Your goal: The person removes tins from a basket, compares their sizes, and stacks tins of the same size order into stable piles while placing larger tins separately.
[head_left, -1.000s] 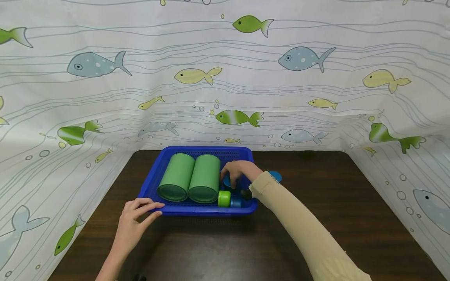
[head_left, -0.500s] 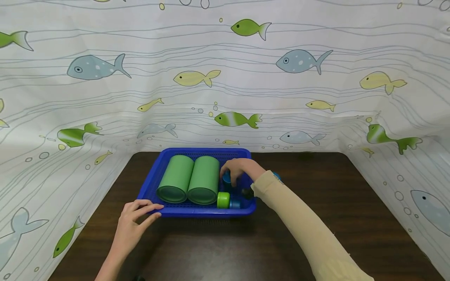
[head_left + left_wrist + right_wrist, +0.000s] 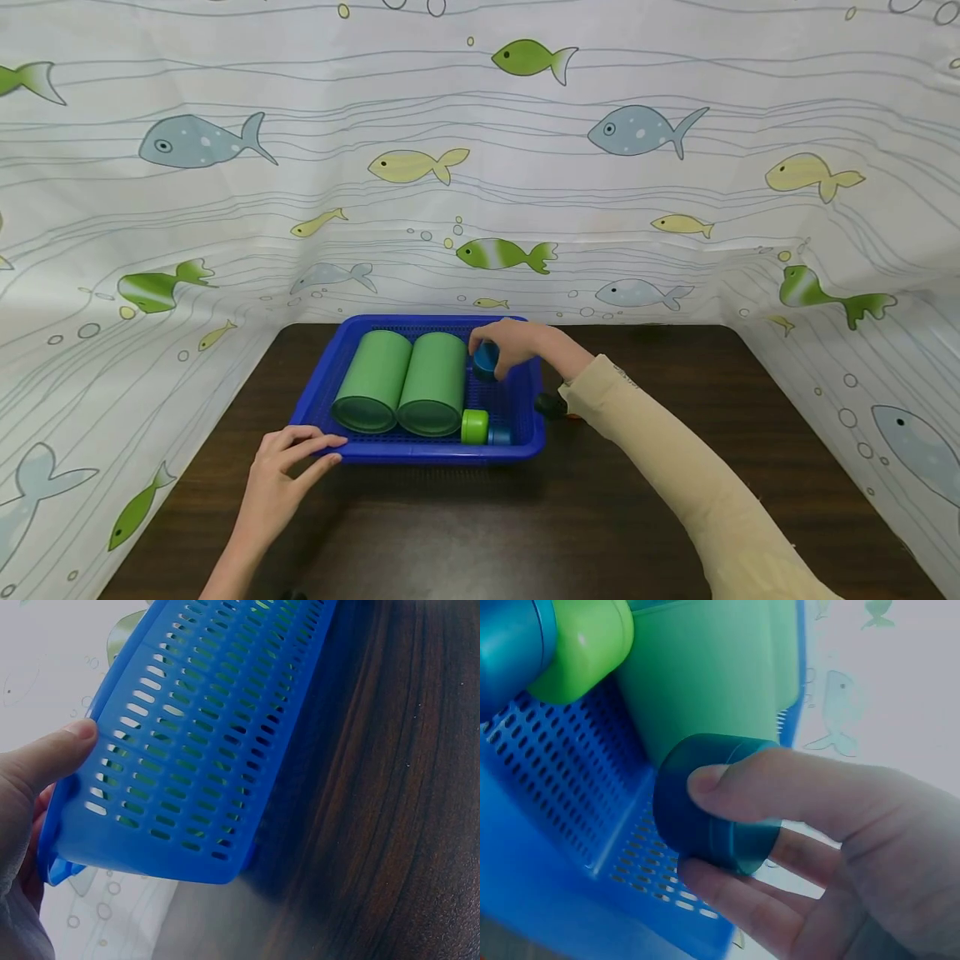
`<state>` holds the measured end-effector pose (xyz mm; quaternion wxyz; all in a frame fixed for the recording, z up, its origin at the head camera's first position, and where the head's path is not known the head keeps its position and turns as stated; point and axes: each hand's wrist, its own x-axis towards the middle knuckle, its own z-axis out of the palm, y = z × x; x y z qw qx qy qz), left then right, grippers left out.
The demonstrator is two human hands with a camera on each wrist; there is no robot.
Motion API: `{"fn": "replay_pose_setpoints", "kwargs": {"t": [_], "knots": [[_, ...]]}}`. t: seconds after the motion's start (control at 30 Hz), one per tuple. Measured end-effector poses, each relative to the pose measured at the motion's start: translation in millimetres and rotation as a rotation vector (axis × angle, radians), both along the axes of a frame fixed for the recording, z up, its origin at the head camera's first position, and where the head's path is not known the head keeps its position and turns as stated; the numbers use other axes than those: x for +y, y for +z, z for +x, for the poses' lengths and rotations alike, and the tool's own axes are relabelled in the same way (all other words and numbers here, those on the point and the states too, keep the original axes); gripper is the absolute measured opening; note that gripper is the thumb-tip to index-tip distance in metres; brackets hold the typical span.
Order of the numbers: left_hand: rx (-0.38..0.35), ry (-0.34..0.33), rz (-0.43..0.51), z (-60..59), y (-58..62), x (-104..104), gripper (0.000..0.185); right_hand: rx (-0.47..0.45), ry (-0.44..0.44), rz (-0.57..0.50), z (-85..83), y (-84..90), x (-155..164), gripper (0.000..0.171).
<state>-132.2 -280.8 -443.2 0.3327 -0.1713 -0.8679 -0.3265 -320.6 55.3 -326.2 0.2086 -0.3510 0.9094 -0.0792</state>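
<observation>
Above the blue basket (image 3: 420,450), the small blue cup (image 3: 485,360) had been lifted off the bottom, pinched in the right hand (image 3: 517,343). The left hand (image 3: 288,462) kept gripping the basket's near corner, so it stayed put.

Head high, forward-down; wrists close; basket (image 3: 525,400) shared

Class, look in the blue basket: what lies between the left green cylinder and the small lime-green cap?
The head view shows one thing between the left green cylinder and the lime-green cap: the second green cylinder, lying on its side beside the first.
</observation>
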Motion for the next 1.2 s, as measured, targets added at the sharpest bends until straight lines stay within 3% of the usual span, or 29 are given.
{"fn": "replay_pose_setpoints", "kwargs": {"t": [0.8, 1.2], "knots": [[0.011, -0.012, 0.007, -0.7, -1.3, 2.4, 0.041, 0.152, 0.054, -0.252, 29.0, 37.3, 72.7, 0.056], [0.023, -0.006, 0.002, -1.1, 0.5, 1.8, 0.042, 0.174, 0.025, -0.217, 30.5, 41.3, 104.6, 0.055]]}}
